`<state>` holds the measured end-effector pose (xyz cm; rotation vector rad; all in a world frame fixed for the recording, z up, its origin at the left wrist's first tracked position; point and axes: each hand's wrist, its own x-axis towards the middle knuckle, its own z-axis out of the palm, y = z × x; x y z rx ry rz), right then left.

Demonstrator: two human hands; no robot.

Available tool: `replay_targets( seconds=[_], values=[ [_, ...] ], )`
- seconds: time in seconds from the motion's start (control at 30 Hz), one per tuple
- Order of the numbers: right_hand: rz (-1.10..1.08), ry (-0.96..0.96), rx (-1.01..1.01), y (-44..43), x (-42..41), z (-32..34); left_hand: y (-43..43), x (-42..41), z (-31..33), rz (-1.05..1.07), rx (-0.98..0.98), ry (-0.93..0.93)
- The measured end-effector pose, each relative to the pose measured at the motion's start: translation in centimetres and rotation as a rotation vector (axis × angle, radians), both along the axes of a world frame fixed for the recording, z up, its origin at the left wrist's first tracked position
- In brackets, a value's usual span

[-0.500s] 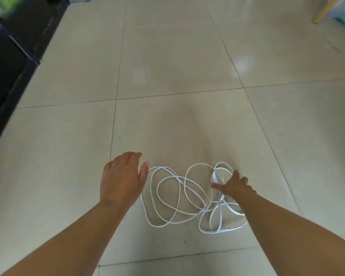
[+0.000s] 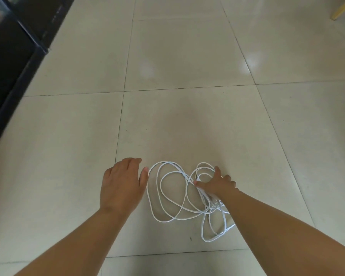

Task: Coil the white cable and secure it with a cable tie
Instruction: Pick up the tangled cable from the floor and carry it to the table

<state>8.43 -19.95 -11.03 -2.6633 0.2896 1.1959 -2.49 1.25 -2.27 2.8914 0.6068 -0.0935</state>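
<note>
Fingers (image 2: 217, 172) of my right hand (image 2: 219, 185) curl onto bunched strands of the cable (image 2: 185, 194); my left hand (image 2: 121, 184) lies flat, fingers together, beside its loops. Cable sprawls on the tiled floor (image 2: 187, 56), dark cabinet (image 2: 8, 66) along its left edge.

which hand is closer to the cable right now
Right. The right hand lies on the cable's right-side loops, thumb against the strands. The left hand sits beside the leftmost loop, not on it.
</note>
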Motion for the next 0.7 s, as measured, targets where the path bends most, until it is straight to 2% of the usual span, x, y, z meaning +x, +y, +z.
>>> replay_targets(
  seconds=[0.13,0.4,0.5,0.7],
  values=[
    [0.109,0.01,-0.001,1.8,-0.7,-0.1,1.4,-0.9,0.1,0.041,-0.014,0.04],
    [0.195,0.038,-0.012,2.6,-1.0,0.3,-0.5,-2.0,-2.4,0.098,-0.12,0.116],
    [0.198,0.049,-0.027,2.3,-1.2,0.2,-1.1,-2.1,-4.0,0.161,-0.163,0.218],
    [0.207,0.048,-0.035,1.8,-1.5,0.1,-3.0,-2.4,-7.2,0.402,-0.463,0.44]
  ],
)
